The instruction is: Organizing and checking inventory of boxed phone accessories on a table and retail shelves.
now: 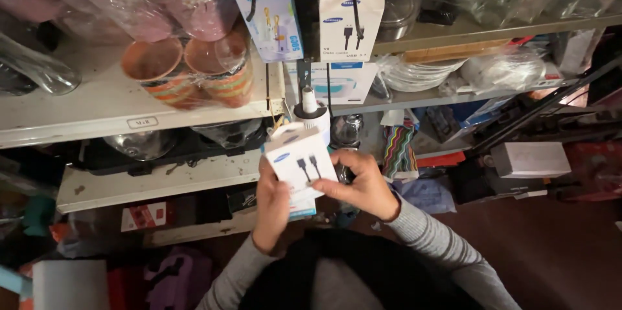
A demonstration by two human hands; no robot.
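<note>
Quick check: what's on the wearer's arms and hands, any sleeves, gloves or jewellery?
Both arms wear grey ribbed knit sleeves reaching to the wrists. The left hand and right hand are bare: no gloves, and no rings or watch that can be seen.

A small white cardboard box (pixel 299 162) is held up in front of the shelves, tilted a little to the left, its face turned upward. The front shows a drawing of a black cable with two plugs and a small blue oval mark near the top corner. A second, similar box sits underneath it.
</note>
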